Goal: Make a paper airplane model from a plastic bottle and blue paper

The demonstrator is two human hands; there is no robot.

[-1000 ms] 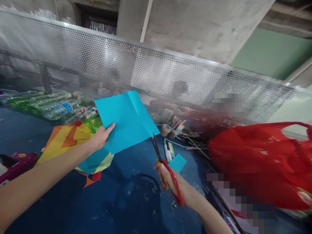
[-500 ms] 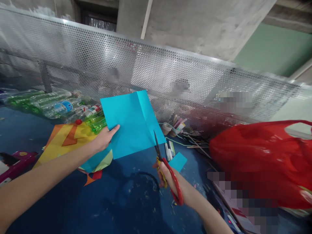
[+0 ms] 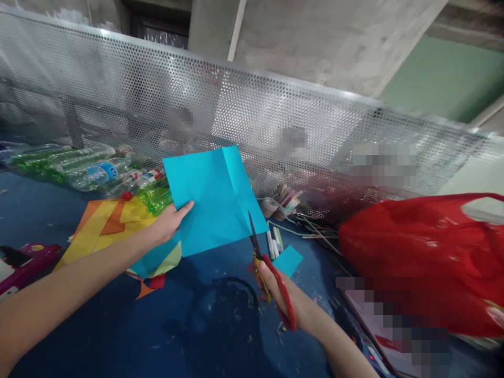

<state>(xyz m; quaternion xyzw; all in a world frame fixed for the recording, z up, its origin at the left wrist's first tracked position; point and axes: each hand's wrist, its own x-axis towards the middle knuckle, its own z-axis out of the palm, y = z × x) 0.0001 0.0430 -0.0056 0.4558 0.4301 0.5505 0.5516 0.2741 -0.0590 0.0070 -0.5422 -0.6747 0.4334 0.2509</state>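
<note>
The left hand [image 3: 170, 224] clamps the paper [image 3: 208, 205] raised by its left edge, while the right hand [image 3: 271, 281], closed round the scissors [image 3: 255, 249], points them upward at its lower edge, near the crease [image 3: 229, 173].

Rough grey concrete wall [image 3: 315, 47] behind a long silvery perforated metal screen [image 3: 134, 79]
A narrow pale strip [image 3: 237, 31] crosses the concrete, a flat green panel [image 3: 444, 79] stands upper right, shadows [image 3: 232, 331] darken the blue tabletop [image 3: 114, 341]
</note>
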